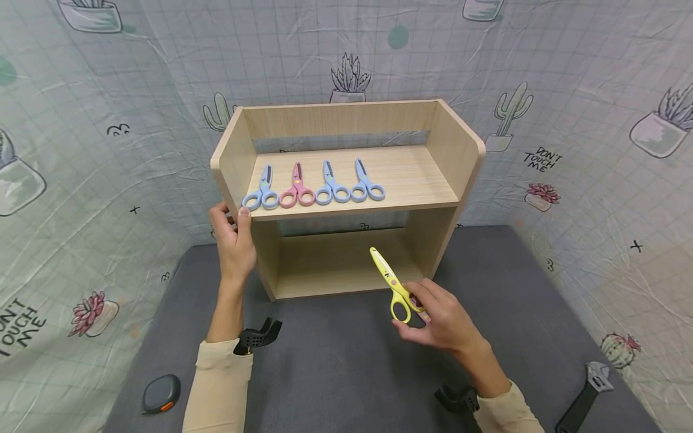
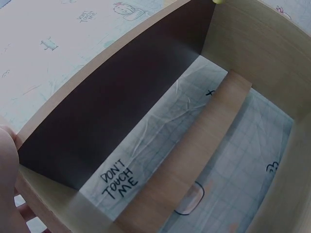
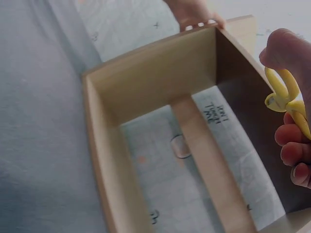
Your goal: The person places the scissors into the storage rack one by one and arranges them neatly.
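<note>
Right hand [image 1: 440,313] has its fingers and thumb curled on one handle of a pair of yellow scissors [image 1: 388,275], held in front of the lower right part of the wooden shelf [image 1: 414,174], with the closed blades slanting up and left toward the shelf's lower opening. Left hand [image 1: 236,248] grips the shelf at its left side, the thumb on the front edge of the upper board and the other fingers around the outside of the side panel. On the shelf's upper board, from its left end to past the middle, four scissors stand in a row, handles toward the front edge: blue scissors [image 1: 264,186], pink scissors [image 1: 297,184], then second blue scissors [image 1: 329,180] and third blue scissors [image 1: 364,180]. The shelf stands on a dark table [image 1: 330,361]. Well apart from the shelf, nearer the viewer, a wrench [image 1: 579,404] lies to its right and a dark rounded gadget [image 1: 160,392] to its left.
</note>
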Demonstrator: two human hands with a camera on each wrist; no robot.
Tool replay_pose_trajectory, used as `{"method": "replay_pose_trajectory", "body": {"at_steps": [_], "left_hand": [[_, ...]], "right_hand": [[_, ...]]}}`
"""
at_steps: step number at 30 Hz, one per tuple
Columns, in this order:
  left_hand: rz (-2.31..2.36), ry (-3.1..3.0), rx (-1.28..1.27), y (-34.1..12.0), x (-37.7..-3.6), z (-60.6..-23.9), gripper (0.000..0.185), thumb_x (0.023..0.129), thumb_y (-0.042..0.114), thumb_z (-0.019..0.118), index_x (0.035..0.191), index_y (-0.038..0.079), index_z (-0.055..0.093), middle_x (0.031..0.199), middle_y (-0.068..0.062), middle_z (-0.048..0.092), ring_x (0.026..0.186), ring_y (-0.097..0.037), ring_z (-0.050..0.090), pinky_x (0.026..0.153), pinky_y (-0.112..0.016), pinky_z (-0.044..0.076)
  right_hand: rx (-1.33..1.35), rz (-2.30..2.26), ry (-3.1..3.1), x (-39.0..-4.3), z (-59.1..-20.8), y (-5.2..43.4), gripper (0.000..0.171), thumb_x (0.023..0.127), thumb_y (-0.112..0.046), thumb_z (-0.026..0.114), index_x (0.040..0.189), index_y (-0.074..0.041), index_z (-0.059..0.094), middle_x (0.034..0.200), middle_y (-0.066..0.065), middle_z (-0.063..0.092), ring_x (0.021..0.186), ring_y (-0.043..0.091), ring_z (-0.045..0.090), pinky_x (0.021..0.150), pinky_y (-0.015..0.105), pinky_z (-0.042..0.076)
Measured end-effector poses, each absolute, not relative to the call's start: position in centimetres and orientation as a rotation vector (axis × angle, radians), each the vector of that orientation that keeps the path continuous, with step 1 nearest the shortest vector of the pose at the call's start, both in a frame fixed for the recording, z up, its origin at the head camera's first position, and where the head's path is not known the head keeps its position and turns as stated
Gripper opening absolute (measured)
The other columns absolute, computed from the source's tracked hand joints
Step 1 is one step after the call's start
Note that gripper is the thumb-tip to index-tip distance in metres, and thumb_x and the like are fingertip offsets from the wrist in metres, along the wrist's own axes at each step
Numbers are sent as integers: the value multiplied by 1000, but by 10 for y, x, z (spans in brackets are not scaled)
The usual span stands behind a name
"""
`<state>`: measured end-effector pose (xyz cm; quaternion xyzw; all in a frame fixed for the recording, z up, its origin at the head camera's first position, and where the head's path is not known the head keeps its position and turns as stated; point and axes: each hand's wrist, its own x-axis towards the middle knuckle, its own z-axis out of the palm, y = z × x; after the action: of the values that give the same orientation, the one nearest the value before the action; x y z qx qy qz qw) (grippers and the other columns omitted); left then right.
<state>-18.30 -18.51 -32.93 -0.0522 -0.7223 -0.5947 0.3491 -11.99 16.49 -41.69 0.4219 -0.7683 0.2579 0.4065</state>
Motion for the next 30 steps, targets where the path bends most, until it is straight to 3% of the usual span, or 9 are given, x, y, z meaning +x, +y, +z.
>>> {"method": "replay_pose_trajectory", "body": {"at_steps": [21,25,30], "left_hand": [[-1542,-1874,-131,-186,-183,-330,43,101,14,44,132,-15,37,114,7,37,93,-12,40,77,-25,34],[-1517,-1883,-126,-186,-183,-330,42,101,14,44,131,-15,37,116,1,38,93,-9,40,78,-25,34],[-1525,-1882,-115,-185,-183,-330,42,101,14,44,131,-15,37,113,7,37,91,-4,40,78,-24,34]], "right_hand": [[999,635,-1933,-154,-381,172,51,87,-45,62,103,3,68,83,6,59,68,14,51,58,24,44],[1030,640,-1929,-156,-378,172,53,88,-46,62,104,3,68,83,6,60,68,12,50,57,22,42],[1060,628,-1907,-158,-373,171,54,88,-47,63,104,4,68,84,7,62,68,11,51,56,22,44]]}}
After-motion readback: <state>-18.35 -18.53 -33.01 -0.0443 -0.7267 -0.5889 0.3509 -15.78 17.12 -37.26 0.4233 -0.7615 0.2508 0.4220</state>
